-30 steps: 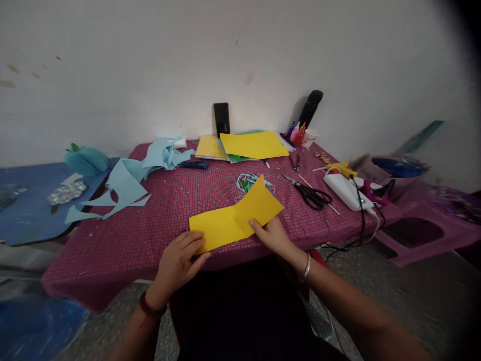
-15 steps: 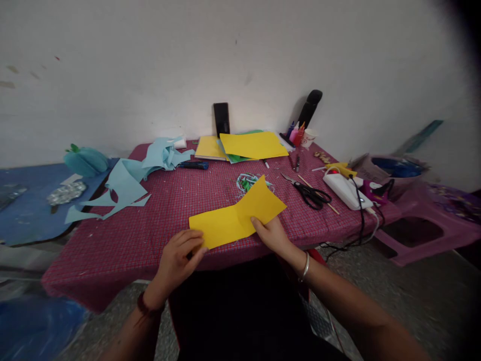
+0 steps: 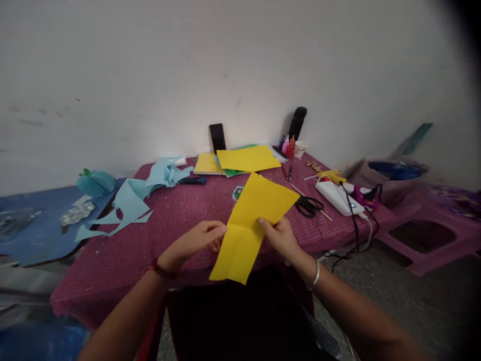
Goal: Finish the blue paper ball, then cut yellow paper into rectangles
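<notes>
A sheet of yellow paper (image 3: pixel 259 203) with a crease across it is held up slantwise over the near table edge. My right hand (image 3: pixel 281 238) is closed on its right side, the thumb lying on the front face and the other fingers behind. At the sheet's left edge, by the crease, the fingertips of my left hand (image 3: pixel 203 238) are pinched together against the paper. Behind the sheet, black-handled scissors (image 3: pixel 308 205) lie partly covered, and a small pile of paper shreds (image 3: pixel 237 193) shows only in part.
Light blue paper scraps (image 3: pixel 131 200) spread over the left of the checked tablecloth (image 3: pixel 169 210). More yellow paper (image 3: pixel 248 158) lies at the back below a phone (image 3: pixel 217 138). A white power strip (image 3: pixel 338 197) with cables sits right, beside a pink stool (image 3: pixel 424 240).
The yellow paper has swung from lying sideways to a steep slant and now hides more of the scissors and shreds. My left hand has moved right, from its end to the crease.
</notes>
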`<act>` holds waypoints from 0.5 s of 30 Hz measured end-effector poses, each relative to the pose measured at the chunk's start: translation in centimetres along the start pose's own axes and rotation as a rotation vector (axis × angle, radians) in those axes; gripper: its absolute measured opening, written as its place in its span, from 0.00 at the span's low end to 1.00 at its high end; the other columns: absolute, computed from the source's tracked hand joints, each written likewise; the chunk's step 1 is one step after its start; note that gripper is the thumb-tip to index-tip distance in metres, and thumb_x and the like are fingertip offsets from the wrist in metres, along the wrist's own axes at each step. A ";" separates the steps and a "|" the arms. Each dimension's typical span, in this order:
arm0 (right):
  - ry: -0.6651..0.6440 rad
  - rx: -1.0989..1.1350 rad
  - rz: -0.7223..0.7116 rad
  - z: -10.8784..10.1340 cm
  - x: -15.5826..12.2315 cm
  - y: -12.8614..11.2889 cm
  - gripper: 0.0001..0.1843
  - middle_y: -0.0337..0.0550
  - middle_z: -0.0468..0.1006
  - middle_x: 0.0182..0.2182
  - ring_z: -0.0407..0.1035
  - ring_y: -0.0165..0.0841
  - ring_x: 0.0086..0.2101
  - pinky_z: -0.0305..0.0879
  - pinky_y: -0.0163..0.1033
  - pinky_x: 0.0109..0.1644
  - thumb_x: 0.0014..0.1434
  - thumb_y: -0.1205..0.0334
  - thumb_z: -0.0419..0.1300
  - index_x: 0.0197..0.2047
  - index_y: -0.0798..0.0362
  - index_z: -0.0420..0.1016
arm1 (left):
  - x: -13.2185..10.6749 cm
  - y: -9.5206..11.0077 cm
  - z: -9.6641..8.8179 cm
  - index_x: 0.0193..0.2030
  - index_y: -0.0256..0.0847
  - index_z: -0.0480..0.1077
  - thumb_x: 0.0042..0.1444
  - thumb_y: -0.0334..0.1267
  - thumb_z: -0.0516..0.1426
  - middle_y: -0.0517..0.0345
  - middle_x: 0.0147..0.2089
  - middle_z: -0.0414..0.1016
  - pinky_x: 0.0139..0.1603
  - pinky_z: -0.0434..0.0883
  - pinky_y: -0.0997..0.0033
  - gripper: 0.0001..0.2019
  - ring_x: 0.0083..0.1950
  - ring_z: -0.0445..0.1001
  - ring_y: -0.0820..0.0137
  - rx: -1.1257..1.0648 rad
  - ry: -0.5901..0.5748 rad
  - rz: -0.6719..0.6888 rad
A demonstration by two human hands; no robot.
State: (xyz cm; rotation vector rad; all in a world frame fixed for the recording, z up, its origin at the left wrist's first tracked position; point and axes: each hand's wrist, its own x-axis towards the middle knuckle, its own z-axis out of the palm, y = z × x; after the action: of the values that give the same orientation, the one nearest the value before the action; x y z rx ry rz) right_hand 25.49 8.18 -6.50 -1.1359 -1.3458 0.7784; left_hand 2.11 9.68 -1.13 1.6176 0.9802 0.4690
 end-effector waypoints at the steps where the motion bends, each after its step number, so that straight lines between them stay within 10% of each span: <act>1: -0.004 0.002 -0.004 -0.2 0.0 -0.1 0.14 0.46 0.82 0.34 0.76 0.38 0.31 0.73 0.40 0.33 0.56 0.51 0.57 0.35 0.54 0.76 | -0.2 0.0 0.9 0.36 0.37 0.74 0.57 0.48 0.55 0.56 0.31 0.77 0.32 0.71 0.71 0.15 0.31 0.75 0.69 -0.059 -0.009 0.007; 9: -0.032 0.135 0.037 -0.9 -0.5 -0.8 0.15 0.46 0.81 0.38 0.75 0.37 0.32 0.73 0.39 0.32 0.57 0.51 0.57 0.42 0.52 0.74 | -2.3 -2.5 8.6 0.43 0.36 0.75 0.51 0.45 0.63 0.47 0.37 0.80 0.34 0.72 0.67 0.17 0.33 0.78 0.64 -0.510 0.135 -0.178; 15: -0.341 0.136 -0.226 -1.9 -0.8 -2.5 0.08 0.46 0.76 0.45 0.72 0.38 0.45 0.71 0.45 0.48 0.58 0.57 0.59 0.41 0.49 0.74 | -3.5 -2.3 9.2 0.39 0.34 0.76 0.47 0.45 0.66 0.48 0.31 0.79 0.31 0.72 0.69 0.17 0.28 0.77 0.66 -0.722 0.185 -0.237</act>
State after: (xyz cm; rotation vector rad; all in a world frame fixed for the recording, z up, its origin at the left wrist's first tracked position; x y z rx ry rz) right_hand 26.82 6.33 -4.20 -0.7501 -1.6439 0.9082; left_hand 6.15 1.37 -5.33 0.8123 0.9729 0.7163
